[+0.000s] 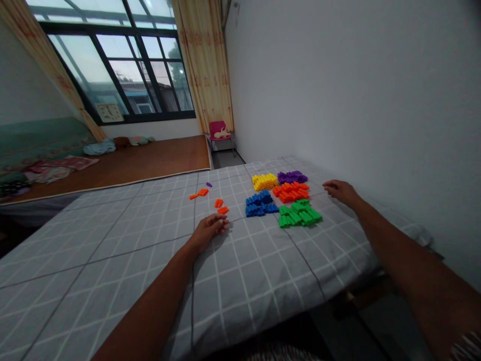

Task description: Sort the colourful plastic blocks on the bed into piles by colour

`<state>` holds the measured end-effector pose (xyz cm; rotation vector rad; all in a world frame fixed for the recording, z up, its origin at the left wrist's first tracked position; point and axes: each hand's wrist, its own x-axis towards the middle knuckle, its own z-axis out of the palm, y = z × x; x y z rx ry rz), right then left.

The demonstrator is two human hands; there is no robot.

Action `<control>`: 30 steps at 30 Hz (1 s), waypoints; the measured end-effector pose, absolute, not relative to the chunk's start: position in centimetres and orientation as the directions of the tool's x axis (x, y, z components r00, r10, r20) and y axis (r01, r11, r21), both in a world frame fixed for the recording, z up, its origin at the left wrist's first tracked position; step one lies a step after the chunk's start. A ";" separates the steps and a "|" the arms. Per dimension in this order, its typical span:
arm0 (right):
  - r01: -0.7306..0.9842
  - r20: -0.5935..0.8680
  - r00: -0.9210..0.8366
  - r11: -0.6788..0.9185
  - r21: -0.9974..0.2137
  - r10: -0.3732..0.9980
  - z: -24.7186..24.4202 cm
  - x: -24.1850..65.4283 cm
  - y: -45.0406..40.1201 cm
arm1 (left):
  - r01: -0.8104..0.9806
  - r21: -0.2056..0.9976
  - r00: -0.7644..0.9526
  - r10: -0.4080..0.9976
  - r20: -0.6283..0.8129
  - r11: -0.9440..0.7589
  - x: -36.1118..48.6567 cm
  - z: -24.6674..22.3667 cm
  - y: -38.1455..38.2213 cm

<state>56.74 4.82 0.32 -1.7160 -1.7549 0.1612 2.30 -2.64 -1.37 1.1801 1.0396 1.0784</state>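
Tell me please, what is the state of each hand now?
Left hand: half open, nothing visible inside, near orange pieces.
Right hand: half open, nothing visible inside.

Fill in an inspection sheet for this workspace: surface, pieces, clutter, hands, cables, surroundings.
Surface: grey cloth with a white grid pattern, lightly creased.
Pieces: small plastic pieces grouped by colour: yellow heap, purple heap, orange heap, blue heap, green heap.
Clutter: loose orange pieces and one loose purple piece, left of the heaps.
Hands: left hand beside the nearest loose orange pieces; right hand right of the heaps; grip unclear on both.
Cables: nothing seen.
Surroundings: pale plain wall to the right; dark-framed window and pink chair beyond.
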 end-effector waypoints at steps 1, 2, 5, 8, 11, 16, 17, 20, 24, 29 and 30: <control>0.810 0.317 -0.005 0.189 -0.555 0.949 0.3 55.8 4.9 | -0.082 0.994 0.179 0.983 -0.050 0.065 2.3 -1.4 -2.6; 0.774 0.270 -0.094 0.241 -0.585 0.958 0.2 54.8 5.0 | -0.082 0.994 0.178 0.983 -0.051 0.067 2.3 -1.4 -2.6; 0.730 0.225 -0.210 0.305 -0.611 0.952 0.3 52.1 5.4 | -0.089 0.993 0.180 0.982 -0.056 0.074 2.3 -1.4 -2.7; 0.765 0.247 -0.172 0.287 -0.576 0.954 0.3 50.8 5.7 | -0.101 0.992 0.176 0.983 -0.055 0.074 2.4 -1.3 -2.9; 0.831 0.290 -0.081 0.225 -0.509 0.954 -0.3 50.3 6.3 | -0.112 0.991 0.164 0.985 -0.050 0.069 2.5 -1.4 -3.1; 0.905 0.318 0.009 0.127 -0.407 0.948 -1.1 50.3 7.3 | -0.095 0.995 0.061 0.998 -0.012 0.018 1.5 -1.0 -2.7; 0.914 0.314 0.004 0.125 -0.387 0.949 -0.8 50.3 7.4 | -0.094 0.996 0.002 1.000 0.001 -0.001 1.1 -0.9 -2.5; 0.942 0.394 0.021 0.114 -0.316 0.919 1.4 48.7 7.0 | -0.103 0.994 -0.200 0.980 0.016 -0.037 -0.1 -0.5 -1.9; 0.870 0.475 -0.214 0.388 -0.305 0.853 4.6 39.9 5.7 | -0.136 0.990 -0.339 0.941 -0.001 -0.048 -1.0 -0.4 -1.2; 0.590 0.288 -0.716 0.772 -0.236 0.636 3.8 23.8 5.8 | -0.139 0.989 -0.316 0.949 -0.006 -0.040 -1.1 -1.0 -1.5; 0.623 0.249 -0.711 0.754 -0.211 0.657 3.3 21.2 6.3 | -0.135 0.990 -0.304 0.953 -0.002 -0.041 -1.1 -1.1 -1.6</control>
